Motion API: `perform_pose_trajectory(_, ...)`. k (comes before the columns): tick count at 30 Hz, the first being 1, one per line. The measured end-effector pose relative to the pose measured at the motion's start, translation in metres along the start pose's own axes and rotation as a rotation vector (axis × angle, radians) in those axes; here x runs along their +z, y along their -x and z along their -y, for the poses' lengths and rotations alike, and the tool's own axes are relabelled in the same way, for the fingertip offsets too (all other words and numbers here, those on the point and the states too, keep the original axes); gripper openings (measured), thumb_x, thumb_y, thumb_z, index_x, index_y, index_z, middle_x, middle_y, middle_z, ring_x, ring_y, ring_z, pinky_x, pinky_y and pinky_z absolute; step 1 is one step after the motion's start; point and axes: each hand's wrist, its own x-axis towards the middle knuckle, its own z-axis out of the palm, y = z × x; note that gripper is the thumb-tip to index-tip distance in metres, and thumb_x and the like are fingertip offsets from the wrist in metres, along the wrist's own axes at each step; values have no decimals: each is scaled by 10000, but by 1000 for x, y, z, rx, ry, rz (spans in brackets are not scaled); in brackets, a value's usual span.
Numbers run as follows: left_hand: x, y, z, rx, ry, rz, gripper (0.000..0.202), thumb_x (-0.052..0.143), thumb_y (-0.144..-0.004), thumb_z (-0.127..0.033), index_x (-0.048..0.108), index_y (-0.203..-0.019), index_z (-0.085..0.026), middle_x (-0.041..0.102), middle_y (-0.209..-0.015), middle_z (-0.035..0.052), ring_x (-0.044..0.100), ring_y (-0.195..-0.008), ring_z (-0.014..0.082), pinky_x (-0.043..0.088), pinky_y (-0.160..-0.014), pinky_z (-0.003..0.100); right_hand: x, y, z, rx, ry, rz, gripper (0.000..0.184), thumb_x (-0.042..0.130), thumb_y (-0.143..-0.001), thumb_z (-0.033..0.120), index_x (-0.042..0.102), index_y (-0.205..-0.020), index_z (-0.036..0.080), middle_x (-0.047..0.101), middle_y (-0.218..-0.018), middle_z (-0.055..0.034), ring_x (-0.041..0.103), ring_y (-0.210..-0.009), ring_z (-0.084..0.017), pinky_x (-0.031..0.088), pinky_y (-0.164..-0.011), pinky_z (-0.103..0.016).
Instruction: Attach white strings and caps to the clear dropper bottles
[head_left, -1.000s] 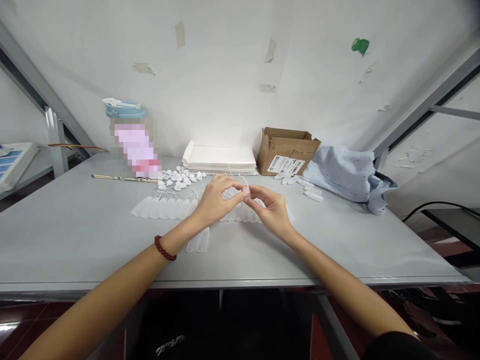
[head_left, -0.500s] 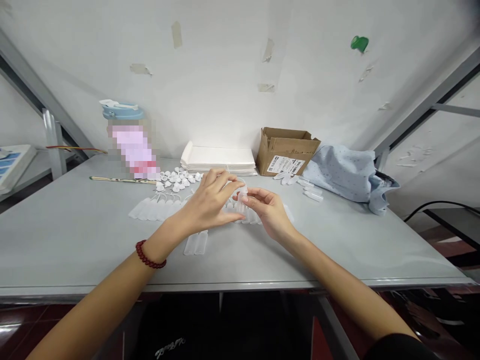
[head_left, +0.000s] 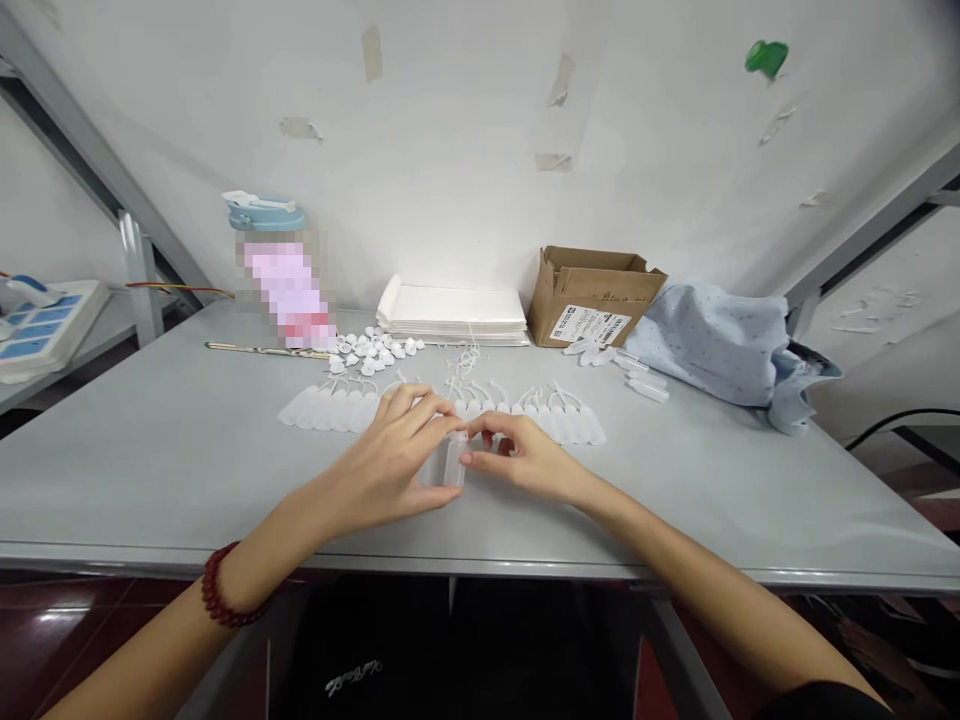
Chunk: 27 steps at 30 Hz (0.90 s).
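A small translucent plastic bottle (head_left: 454, 462) is between my two hands, low over the front middle of the table. My left hand (head_left: 397, 450) spans it lengthwise, thumb at the near end and fingertips at the far end. Thumb and index finger of my right hand (head_left: 529, 455) touch its right side. Part of another clear bottle shows under my left palm, mostly hidden. Beyond my hands lies a row of similar bottles with white cord loops (head_left: 562, 415), continuing on the left (head_left: 326, 408).
Behind the row are a heap of white caps (head_left: 371, 350), loose white cords (head_left: 469, 358) and a stack of white sheets (head_left: 454, 315). A cardboard box (head_left: 592, 295), loose clear bottles (head_left: 646, 385) and light blue cloth (head_left: 705, 340) sit right. A thin stick (head_left: 266, 350) lies left.
Both hands have come down and nearer to me with the bottle, uncovering the row's middle and the cords. The camera view has shifted a little left.
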Motion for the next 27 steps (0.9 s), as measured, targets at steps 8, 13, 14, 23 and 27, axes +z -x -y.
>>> perform_pose_trajectory(8,3,15,0,-102,69,74,444,702,-732,-372,569,-1118,-196,562,-1101,96,408,-1103,287,379,-926,455,14,4,-4,-147,269,70,116,630,-817,224,647,-915,165,655,-899,-60,572,-799,-165,449,-714,-300)
perform_pose_trajectory(13,4,18,2,-102,66,91,442,693,-743,-384,564,-1121,-194,560,-1102,93,412,-1105,285,374,-939,463,16,4,-4,-159,309,77,129,616,-833,222,637,-943,159,650,-921,-75,572,-840,-184,460,-758,-331)
perform_pose_trajectory(14,4,18,3,-100,64,98,445,691,-745,-388,562,-1124,-194,557,-1105,93,411,-1107,284,370,-945,465,16,4,-4,-159,314,77,128,613,-835,223,635,-945,159,646,-927,-76,573,-854,-188,461,-770,-336)
perform_pose_trajectory(23,4,17,7,-81,42,115,479,687,-744,-440,569,-1136,-190,550,-1101,90,400,-1120,290,348,-973,460,20,4,-8,-170,379,78,145,590,-853,240,630,-961,152,622,-913,-82,568,-870,-202,470,-781,-354)
perform_pose_trajectory(27,5,18,8,-80,27,118,475,674,-752,-462,569,-1130,-193,552,-1095,85,407,-1113,288,343,-975,462,22,5,-9,-192,428,73,138,581,-859,226,635,-951,139,621,-898,-92,567,-877,-209,473,-781,-352)
